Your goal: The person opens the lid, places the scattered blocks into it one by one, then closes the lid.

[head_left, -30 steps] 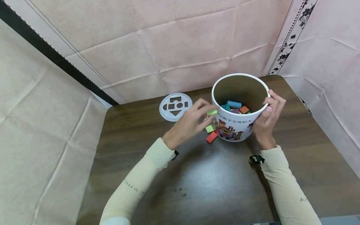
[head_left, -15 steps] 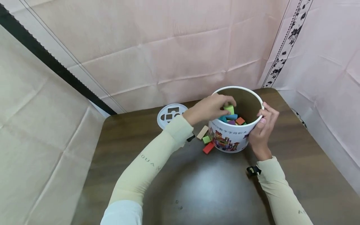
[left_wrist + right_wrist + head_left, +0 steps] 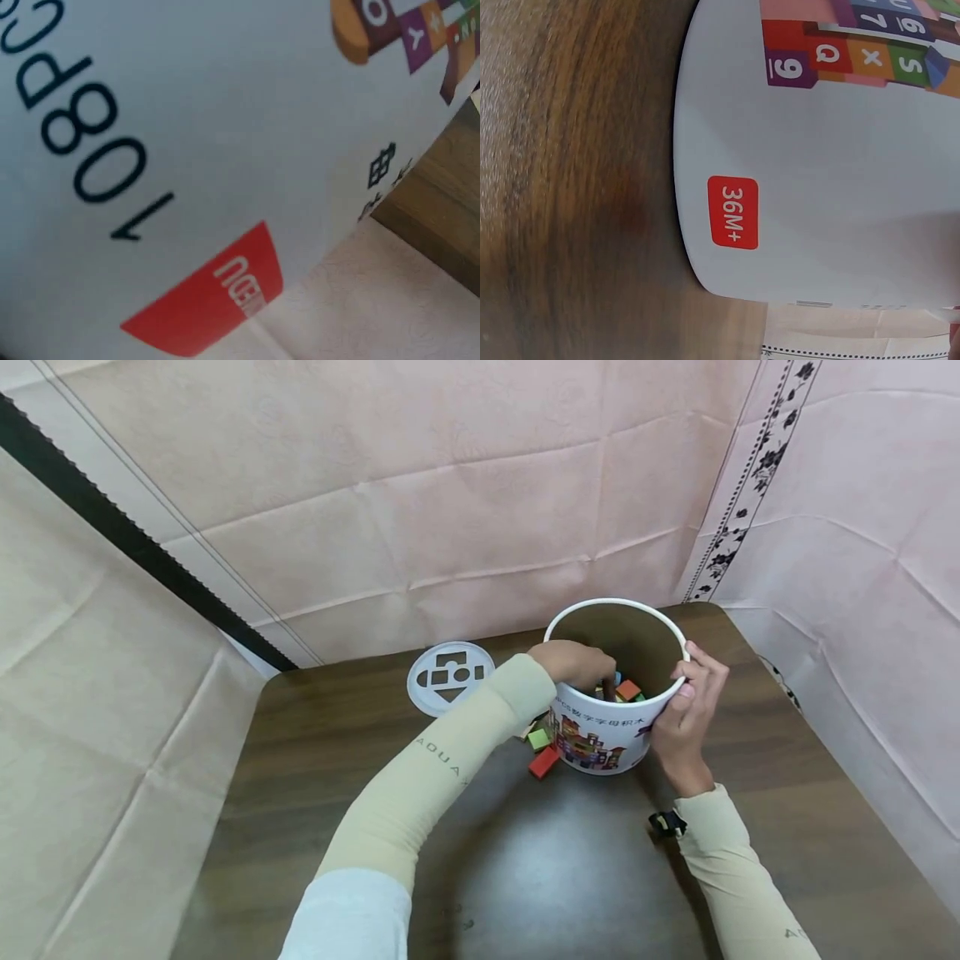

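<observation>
A white printed bucket [image 3: 600, 739] stands on the table, its mouth open and toy blocks inside, among them an orange block [image 3: 627, 691]. My left hand [image 3: 573, 662] reaches over the near-left rim down into it; the fingertips and whatever they touch are hidden in there. With my right hand [image 3: 686, 718] I grip the rim on the right side, fingers over the edge and thumb outside. Beside the bucket's lower left lie a green block [image 3: 538, 740] and a red block [image 3: 543, 762]. The left wrist view is filled by the bucket's printed wall [image 3: 225, 150]; the right wrist view shows its lower side [image 3: 817, 187].
A round white lid [image 3: 424, 693] with shaped holes lies left of the bucket. A pale wooden block [image 3: 527, 732] is partly hidden by my left sleeve. Draped cloth [image 3: 480, 510] rises behind the table's [image 3: 315, 735] back edge.
My left hand carried a green block from beside the bucket over the rim, then went deeper inside, where that block is out of sight. The right hand keeps its grip on the rim.
</observation>
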`<control>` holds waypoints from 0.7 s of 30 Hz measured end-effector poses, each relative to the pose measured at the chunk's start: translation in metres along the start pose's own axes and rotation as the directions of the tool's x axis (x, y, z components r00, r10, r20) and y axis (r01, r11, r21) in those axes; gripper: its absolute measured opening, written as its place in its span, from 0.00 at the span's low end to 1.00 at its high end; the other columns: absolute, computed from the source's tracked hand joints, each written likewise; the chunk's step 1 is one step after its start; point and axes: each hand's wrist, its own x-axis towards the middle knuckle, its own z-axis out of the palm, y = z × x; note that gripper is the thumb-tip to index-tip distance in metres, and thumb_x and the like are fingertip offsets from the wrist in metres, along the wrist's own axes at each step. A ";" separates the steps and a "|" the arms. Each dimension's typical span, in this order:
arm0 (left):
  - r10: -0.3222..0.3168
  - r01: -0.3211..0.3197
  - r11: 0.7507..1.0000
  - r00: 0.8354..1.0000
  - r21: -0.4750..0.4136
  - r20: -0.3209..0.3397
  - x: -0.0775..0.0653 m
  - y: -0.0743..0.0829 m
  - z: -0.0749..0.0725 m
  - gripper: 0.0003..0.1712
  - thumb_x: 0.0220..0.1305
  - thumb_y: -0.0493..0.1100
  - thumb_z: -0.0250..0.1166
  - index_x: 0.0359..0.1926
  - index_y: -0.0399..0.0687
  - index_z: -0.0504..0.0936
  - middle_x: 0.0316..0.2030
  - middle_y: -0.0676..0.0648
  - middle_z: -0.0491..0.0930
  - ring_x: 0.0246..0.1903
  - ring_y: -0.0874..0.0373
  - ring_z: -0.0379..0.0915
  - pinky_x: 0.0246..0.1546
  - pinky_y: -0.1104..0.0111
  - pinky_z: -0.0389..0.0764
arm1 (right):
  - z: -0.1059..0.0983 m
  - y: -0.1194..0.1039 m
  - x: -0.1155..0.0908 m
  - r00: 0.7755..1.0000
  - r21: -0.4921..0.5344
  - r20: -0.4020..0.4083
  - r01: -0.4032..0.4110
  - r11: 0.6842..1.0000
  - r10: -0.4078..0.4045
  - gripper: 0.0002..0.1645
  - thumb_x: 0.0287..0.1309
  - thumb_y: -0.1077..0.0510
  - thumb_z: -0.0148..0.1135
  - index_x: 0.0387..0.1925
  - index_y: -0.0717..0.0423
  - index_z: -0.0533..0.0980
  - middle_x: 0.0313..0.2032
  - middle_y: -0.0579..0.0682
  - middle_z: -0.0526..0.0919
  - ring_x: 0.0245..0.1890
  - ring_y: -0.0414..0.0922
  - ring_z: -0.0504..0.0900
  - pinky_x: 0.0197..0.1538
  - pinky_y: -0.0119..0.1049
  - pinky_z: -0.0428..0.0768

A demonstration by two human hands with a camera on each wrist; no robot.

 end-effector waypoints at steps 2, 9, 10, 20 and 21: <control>0.068 -0.069 0.998 0.996 -0.010 -0.055 0.002 -0.002 0.000 0.16 0.69 0.41 0.57 0.53 0.59 0.83 0.49 0.56 0.80 0.46 0.66 0.73 0.48 0.72 0.72 | 0.002 0.008 -0.002 1.000 0.004 -0.015 -0.001 1.000 0.001 0.38 0.69 0.34 0.37 0.31 0.69 0.66 0.52 0.68 0.69 0.60 0.54 0.67 0.64 0.48 0.64; 0.159 -0.258 0.958 0.840 -0.125 -0.518 -0.008 -0.010 0.001 0.16 0.71 0.44 0.53 0.52 0.51 0.83 0.46 0.55 0.81 0.38 0.68 0.72 0.42 0.78 0.70 | 0.003 0.025 -0.009 1.000 0.001 0.005 -0.023 1.000 0.023 0.40 0.69 0.32 0.37 0.33 0.69 0.67 0.54 0.63 0.69 0.61 0.53 0.66 0.64 0.46 0.63; 0.137 -0.265 0.954 0.798 -0.137 -0.587 -0.014 -0.012 0.003 0.15 0.71 0.44 0.53 0.52 0.51 0.83 0.47 0.56 0.81 0.38 0.68 0.71 0.43 0.79 0.70 | 0.003 0.025 -0.010 1.000 0.000 0.016 -0.027 1.000 0.027 0.40 0.69 0.33 0.37 0.33 0.69 0.67 0.55 0.62 0.69 0.62 0.52 0.65 0.64 0.47 0.63; -0.118 -0.281 0.908 0.539 -0.310 -0.834 -0.076 -0.051 0.049 0.11 0.70 0.46 0.56 0.49 0.49 0.76 0.40 0.56 0.74 0.38 0.67 0.68 0.40 0.72 0.75 | 0.008 0.006 0.000 0.999 0.033 -0.037 -0.025 0.999 0.026 0.41 0.68 0.33 0.38 0.32 0.73 0.66 0.53 0.63 0.70 0.60 0.52 0.66 0.64 0.45 0.63; -0.141 -0.260 0.907 0.558 -0.333 -0.818 -0.078 -0.056 0.057 0.10 0.70 0.46 0.56 0.49 0.50 0.74 0.40 0.56 0.73 0.38 0.67 0.68 0.40 0.73 0.75 | 0.007 0.003 0.000 0.999 0.035 -0.040 -0.027 0.999 0.029 0.41 0.68 0.34 0.38 0.32 0.73 0.65 0.53 0.63 0.70 0.60 0.52 0.66 0.65 0.45 0.63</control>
